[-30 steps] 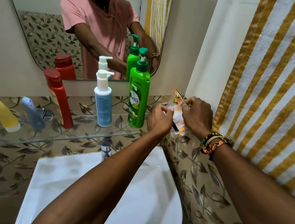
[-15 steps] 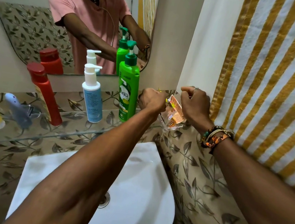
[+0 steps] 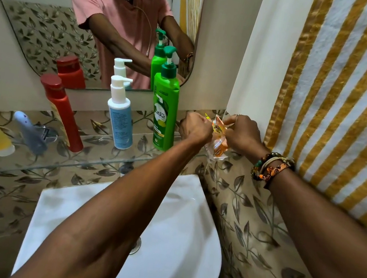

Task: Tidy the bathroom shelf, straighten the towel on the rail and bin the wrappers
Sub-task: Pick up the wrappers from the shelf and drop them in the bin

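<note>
Head view. We held the wrappers (image 3: 217, 141) between both hands at the right end of the glass shelf (image 3: 94, 164), close to the wall corner. The left hand (image 3: 194, 127) was curled and pinched the bundle's upper left edge. The right hand (image 3: 241, 134) was curled and pinched its upper right edge. The two hands were equally near, one on each side. The bundle's long axis ran roughly upright, its lower end hanging free below the knuckles at about shelf-edge level.

Clearances: the green bottle (image 3: 163, 117) stood just beside the left hand, and the striped towel (image 3: 348, 103) hung just beside the right wrist. The wall closed off the far side. We judged the only open path to be back toward us, above the basin (image 3: 178, 220). No bin was in view, so we could not tell its direction.
</note>
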The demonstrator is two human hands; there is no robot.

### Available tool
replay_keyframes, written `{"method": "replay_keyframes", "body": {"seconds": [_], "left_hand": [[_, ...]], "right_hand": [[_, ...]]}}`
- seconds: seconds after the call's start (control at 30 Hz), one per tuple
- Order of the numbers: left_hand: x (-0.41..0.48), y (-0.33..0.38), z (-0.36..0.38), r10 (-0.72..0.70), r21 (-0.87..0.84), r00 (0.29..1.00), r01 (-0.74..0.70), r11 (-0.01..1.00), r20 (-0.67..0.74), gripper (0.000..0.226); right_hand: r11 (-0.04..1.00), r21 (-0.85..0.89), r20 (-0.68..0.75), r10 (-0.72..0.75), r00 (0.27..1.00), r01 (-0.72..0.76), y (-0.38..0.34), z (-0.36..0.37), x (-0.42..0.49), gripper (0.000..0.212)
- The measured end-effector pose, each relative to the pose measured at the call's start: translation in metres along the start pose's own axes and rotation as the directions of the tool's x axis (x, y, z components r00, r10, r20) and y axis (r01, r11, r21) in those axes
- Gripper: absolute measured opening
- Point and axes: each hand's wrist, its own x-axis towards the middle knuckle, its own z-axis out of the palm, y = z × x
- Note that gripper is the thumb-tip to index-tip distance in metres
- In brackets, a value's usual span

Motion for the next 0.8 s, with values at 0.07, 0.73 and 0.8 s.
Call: {"method": "replay_keyframes", "body": {"seconds": [0.07, 0.73, 0.8], "left_hand": [[-0.001, -0.001, 0.002, 0.002, -0.014, 1.000, -0.002, 1.000, 0.020, 0.022], [0.005, -0.030, 0.003, -0.200, -0.024, 0.979, 0.201, 0.979, 0.047, 0.023], [0.010, -0.034, 0.006, -0.221, -0.078, 0.973, 0.226, 0.971, 0.069, 0.027]], "right_hand": [[0.991, 0.134, 0.009, 0.008, 1.000, -0.009, -0.003, -0.004, -0.003, 0.023], [0.995, -0.085, -0.131, -0.062, 0.989, 0.051, -0.011, -0.004, -0.007, 0.028], [0.989, -0.127, -0.108, -0.092, 0.990, 0.078, -0.012, -0.001, -0.005, 0.031]]}}
